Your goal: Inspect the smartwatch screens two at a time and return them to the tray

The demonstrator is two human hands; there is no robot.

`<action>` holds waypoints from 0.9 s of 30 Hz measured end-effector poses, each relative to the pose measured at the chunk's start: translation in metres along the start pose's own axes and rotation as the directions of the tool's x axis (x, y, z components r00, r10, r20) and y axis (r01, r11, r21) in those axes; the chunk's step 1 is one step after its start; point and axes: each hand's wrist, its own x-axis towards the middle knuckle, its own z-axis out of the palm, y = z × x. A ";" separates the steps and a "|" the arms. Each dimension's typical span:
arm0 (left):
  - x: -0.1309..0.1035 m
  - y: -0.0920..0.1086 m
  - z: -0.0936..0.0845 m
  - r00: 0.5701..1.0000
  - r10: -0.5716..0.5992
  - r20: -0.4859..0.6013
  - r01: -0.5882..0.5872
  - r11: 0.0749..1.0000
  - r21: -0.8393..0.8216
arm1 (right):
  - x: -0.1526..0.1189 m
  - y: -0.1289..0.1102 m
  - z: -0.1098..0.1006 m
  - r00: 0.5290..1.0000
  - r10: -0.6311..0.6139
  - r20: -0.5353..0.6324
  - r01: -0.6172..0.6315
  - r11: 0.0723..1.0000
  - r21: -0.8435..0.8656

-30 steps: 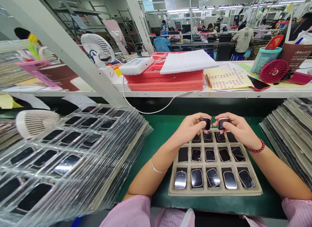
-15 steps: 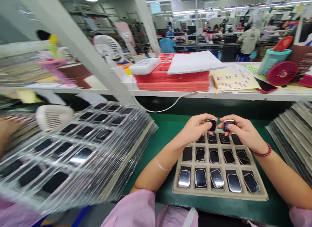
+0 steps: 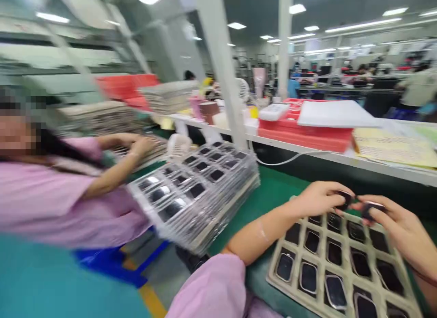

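My left hand [image 3: 322, 197] is closed on a strapless smartwatch [image 3: 344, 199], gripped between thumb and fingers. Close beside it, my right hand [image 3: 398, 217] pinches a second smartwatch [image 3: 371, 210] the same way. Both are held just above the far side of a beige compartment tray [image 3: 301, 296]. Dark-screened watches with light metal rims, such as one watch [image 3: 308, 278] in the near row, lie in the tray's pockets, several of them slightly turned. Motion blur hides what the two screens show.
Left of the tray rises a stack of clear plastic trays [image 3: 205, 213] holding more watches. Behind runs a white shelf [image 3: 309, 159] bearing red trays [image 3: 307, 138] and papers [image 3: 337, 114]. A co-worker in a pink sleeve [image 3: 41, 195] sits at far left, hands on other trays.
The view has swung left, so the tray and my hands appear lower and further right, and the co-worker comes into sight. Both hands keep their watches over the tray.
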 end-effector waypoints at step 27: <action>0.003 -0.001 -0.007 0.995 0.069 -0.068 -0.063 0.995 0.079 | 0.012 -0.018 0.012 0.992 -0.070 0.106 0.034 0.949 0.315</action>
